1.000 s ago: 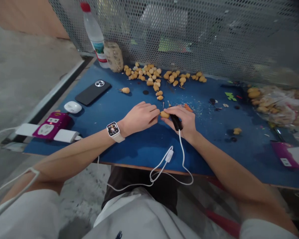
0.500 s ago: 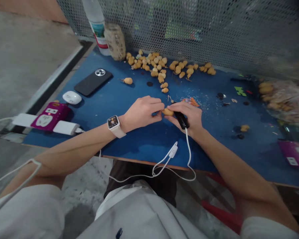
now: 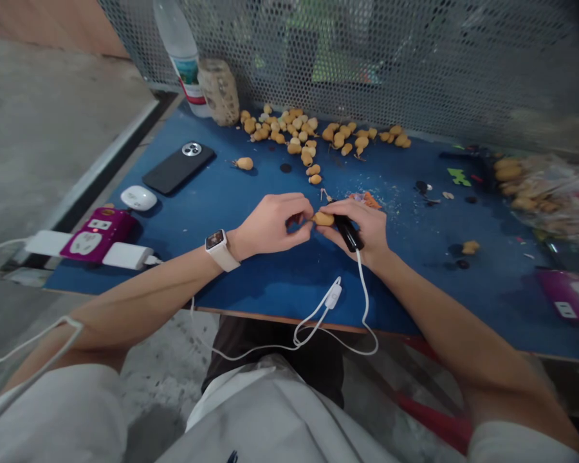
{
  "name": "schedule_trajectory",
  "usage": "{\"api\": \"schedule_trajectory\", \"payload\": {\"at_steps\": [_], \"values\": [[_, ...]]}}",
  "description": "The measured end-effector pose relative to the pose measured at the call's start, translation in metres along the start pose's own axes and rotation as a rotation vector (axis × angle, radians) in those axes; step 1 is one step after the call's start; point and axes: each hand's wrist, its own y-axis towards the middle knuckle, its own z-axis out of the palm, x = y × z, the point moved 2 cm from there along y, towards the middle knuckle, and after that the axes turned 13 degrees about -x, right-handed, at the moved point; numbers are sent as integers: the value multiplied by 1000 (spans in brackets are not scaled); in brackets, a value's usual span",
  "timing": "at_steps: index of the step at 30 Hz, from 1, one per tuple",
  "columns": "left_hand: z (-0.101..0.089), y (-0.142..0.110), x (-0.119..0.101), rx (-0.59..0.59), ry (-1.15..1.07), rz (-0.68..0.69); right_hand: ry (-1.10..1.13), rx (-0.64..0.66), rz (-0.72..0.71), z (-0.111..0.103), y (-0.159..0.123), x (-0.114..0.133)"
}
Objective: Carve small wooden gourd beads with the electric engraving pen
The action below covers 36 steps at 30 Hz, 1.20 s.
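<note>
Over the blue tabletop (image 3: 265, 276), my right hand (image 3: 364, 222) is closed on a small tan gourd (image 3: 324, 218), held between thumb and fingers. The same hand also has a black corded handheld tool (image 3: 348, 233) against its palm; the tool's tip is hidden behind the fingers. My left hand (image 3: 280, 222), with a watch (image 3: 217, 243) on its wrist, pinches the gourd's narrow stem end. Behind my hands lie two loose gourds (image 3: 314, 179) and a pile of small gourds (image 3: 294, 125). Pale shavings and an orange scrap (image 3: 369, 200) are beyond my right hand.
A black phone (image 3: 178, 168), white earbud case (image 3: 139, 198) and purple power strip (image 3: 99, 235) sit at left. A bottle (image 3: 186, 71) and jar (image 3: 219, 93) stand against the mesh panel (image 3: 415, 77). A bag of gourds (image 3: 545, 193) lies right. A white cord (image 3: 367, 296) hangs over the front edge.
My left thumb and fingers have opened into a rounder pinch at the gourd's stem end, which now shows more. My right hand keeps the gourd and tool. The view has shifted slightly.
</note>
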Motion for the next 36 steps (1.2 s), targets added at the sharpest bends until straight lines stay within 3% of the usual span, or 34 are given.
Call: {"api": "schedule_trajectory", "payload": {"at_steps": [7,16,23,30,36], "values": [[8,-5,4,-39,48,-105,-118,-129,-122,1,1,14],[7,-5,1,-65,133,31,-171,-67,-146,0,-1,19],[7,-3,5,10,144,-14,-113,-33,-115,4,-3,14],[12,-1,13,51,5,-188,-125,-124,-19,7,-3,14],[21,-8,10,48,-427,-468,-82,-95,101,8,-3,10]]}}
